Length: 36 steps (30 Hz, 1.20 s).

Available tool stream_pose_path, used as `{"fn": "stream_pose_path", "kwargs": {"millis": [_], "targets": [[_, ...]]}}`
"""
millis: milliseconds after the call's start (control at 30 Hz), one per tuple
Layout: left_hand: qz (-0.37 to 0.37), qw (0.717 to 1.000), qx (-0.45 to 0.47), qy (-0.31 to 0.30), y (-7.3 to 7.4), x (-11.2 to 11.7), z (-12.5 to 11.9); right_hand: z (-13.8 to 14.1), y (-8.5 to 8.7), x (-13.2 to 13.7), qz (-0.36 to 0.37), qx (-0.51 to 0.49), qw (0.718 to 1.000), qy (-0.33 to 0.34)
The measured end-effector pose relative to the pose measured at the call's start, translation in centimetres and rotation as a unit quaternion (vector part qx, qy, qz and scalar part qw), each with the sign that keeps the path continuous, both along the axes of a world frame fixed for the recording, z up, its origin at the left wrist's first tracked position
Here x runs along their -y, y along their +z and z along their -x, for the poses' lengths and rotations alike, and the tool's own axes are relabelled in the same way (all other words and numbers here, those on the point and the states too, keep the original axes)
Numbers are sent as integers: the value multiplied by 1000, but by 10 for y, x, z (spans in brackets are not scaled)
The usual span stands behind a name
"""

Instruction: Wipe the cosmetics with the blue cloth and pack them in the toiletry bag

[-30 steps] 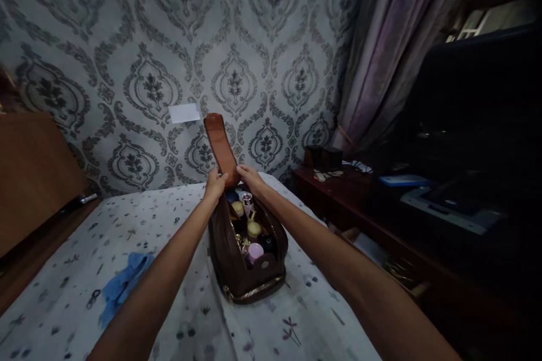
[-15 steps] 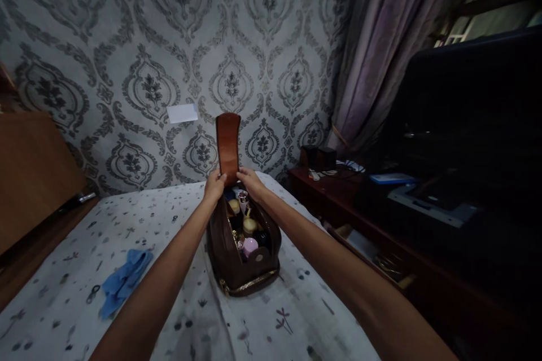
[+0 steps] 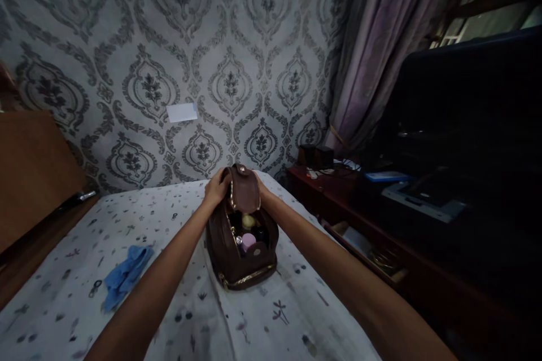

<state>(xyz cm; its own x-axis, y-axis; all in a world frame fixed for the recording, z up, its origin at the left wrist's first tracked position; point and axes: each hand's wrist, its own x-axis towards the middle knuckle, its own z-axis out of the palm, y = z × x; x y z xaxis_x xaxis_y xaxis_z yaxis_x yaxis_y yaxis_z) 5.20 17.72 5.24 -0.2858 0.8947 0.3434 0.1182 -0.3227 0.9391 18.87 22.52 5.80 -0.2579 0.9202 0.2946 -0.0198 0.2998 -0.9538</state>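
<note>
A dark brown cosmetic bag [image 3: 215, 259] stands open-topped on the bed, its gold zipper along the near end. The bag's flap [image 3: 245, 192] is bent over the far part of the opening, a metal snap on its upper part. At the far left edge, my left hand [image 3: 215, 187] is closed on the flap's base. My right hand [image 3: 261, 186] is at the flap's right side; its fingers are hidden behind the flap. Inside the bag are a pink-lidded jar [image 3: 248, 242], a pale yellow cap [image 3: 248, 221] and other small containers, partly covered.
A crumpled blue cloth [image 3: 127, 275] lies on the patterned bedsheet [image 3: 195, 321] to the left. A wooden cabinet [image 3: 38, 175] stands at the left. On the right is a dark red desk [image 3: 305, 183] with cables and an open drawer [image 3: 359, 242].
The flap was standing upright with its tan inner side showing; now it is folded down toward me over the bag's opening. My right hand has gone mostly behind it.
</note>
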Motion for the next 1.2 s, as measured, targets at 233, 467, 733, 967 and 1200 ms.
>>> {"fn": "stream_pose_path", "kwargs": {"millis": [233, 467, 733, 967, 1200], "targets": [[-15, 998, -57, 2, -3, 23, -4, -19, 0, 17, -47, 51, 996, 59], [-30, 994, -107, 1, -4, 45, -11, -34, 2, 48, -117, 55, 989, 78], [-66, 983, -171, -11, -4, 74, -16, -51, 1, 74, -162, 80, 982, 57], [-95, 973, -210, 1, -8, 108, -26, -69, -14, 93, -183, 95, 978, -6], [-106, 947, -300, 47, -26, 146, -40, -79, -33, 112, -200, 98, 974, -53]]}}
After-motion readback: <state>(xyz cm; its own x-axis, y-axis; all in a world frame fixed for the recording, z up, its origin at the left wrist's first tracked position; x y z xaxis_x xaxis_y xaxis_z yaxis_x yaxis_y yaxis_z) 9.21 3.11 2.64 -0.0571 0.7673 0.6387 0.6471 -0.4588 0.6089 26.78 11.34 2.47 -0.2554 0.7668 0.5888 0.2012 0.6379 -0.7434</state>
